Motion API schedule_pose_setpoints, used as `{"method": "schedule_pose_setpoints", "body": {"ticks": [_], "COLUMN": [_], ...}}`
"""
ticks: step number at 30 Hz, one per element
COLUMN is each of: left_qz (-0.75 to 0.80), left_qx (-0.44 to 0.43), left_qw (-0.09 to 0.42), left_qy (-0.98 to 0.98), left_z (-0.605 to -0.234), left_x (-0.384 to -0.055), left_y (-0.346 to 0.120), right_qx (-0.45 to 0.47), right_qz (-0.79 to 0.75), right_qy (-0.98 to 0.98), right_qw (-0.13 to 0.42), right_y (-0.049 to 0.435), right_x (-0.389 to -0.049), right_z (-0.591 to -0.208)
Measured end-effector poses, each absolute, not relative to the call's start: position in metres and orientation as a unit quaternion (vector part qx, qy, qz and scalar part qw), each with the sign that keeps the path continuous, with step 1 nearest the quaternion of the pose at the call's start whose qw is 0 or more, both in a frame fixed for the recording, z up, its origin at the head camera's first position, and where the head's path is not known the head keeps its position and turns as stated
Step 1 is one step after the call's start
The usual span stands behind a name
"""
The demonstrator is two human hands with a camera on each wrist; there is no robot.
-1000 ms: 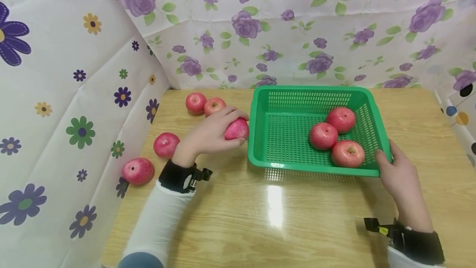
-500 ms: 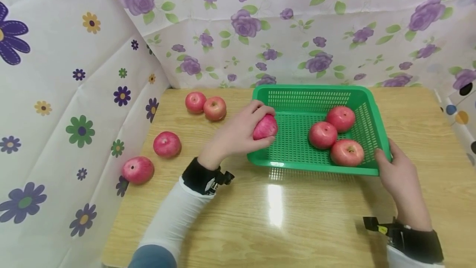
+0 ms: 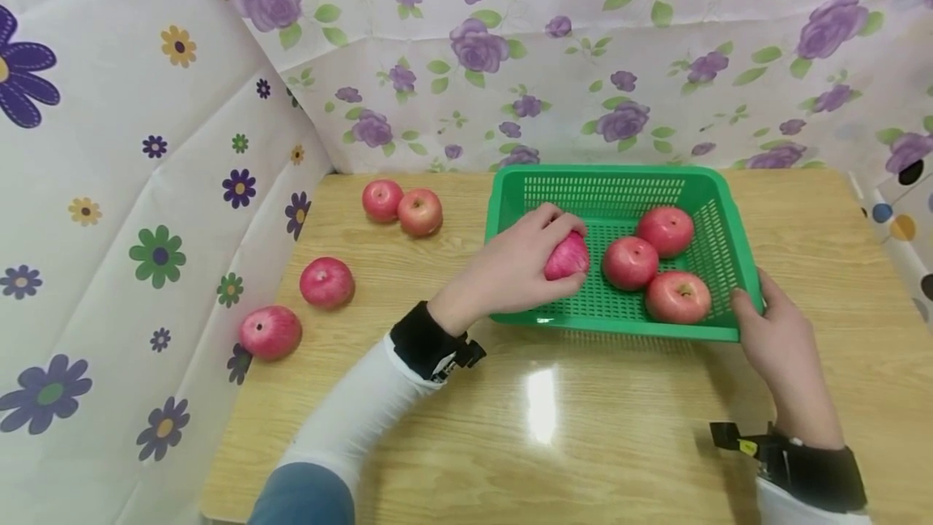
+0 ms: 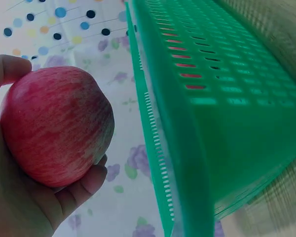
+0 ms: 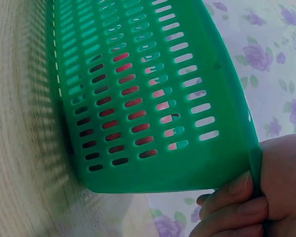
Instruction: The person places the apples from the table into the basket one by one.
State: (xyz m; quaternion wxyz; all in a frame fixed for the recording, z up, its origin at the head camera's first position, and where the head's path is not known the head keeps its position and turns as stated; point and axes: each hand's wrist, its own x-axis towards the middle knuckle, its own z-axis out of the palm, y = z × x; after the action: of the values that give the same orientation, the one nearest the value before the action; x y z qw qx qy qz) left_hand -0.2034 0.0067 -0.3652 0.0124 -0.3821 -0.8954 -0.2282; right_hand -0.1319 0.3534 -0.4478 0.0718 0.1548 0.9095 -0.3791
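My left hand (image 3: 521, 266) grips a red apple (image 3: 568, 258) over the left half of a green plastic basket (image 3: 615, 326). In the left wrist view, thumb and fingers curl round that apple (image 4: 59, 126), which is apart from the basket's rim (image 4: 172, 123). At the basket's right end my right hand (image 3: 780, 347) holds the rim. The right wrist view shows its fingers (image 5: 237, 197) curled under the rim from outside. Inside the basket, towards the right, three apples lie close together, one in front (image 3: 678, 298).
Left of the basket on the wooden table (image 3: 474, 444), two apples touch at the back, one of them yellowish red (image 3: 419, 212). Two more lie nearer the left edge, one streaked (image 3: 270, 334). Flowered cloth (image 3: 408, 47) hangs behind and at the left.
My left hand has carried the apple rightwards, from beside the basket's left rim to over its inside. The right hand stays on the rim.
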Motion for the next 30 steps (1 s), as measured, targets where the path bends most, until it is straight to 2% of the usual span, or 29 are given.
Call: {"method": "schedule_pose_setpoints", "body": {"ticks": [6, 15, 30], "left_qz": [-0.197, -0.141, -0.037], "left_qx": [-0.396, -0.406, -0.400], "left_qw": [-0.041, -0.183, -0.308], "left_qy": [-0.896, -0.884, -0.862], "left_z": [-0.363, -0.356, -0.368], "left_x": [-0.213, -0.227, -0.236], "left_y": [0.017, 0.040, 0.070], "right_qx": [0.155, 0.161, 0.152], "right_qz": [-0.377, -0.391, -0.388], "right_qy": [0.910, 0.903, 0.906], "right_qw": [0.069, 0.077, 0.071], "right_y": [0.354, 0.353, 0.353], "right_x": [-0.132, -0.132, -0.132], "right_z": [-0.447, -0.447, -0.446]}}
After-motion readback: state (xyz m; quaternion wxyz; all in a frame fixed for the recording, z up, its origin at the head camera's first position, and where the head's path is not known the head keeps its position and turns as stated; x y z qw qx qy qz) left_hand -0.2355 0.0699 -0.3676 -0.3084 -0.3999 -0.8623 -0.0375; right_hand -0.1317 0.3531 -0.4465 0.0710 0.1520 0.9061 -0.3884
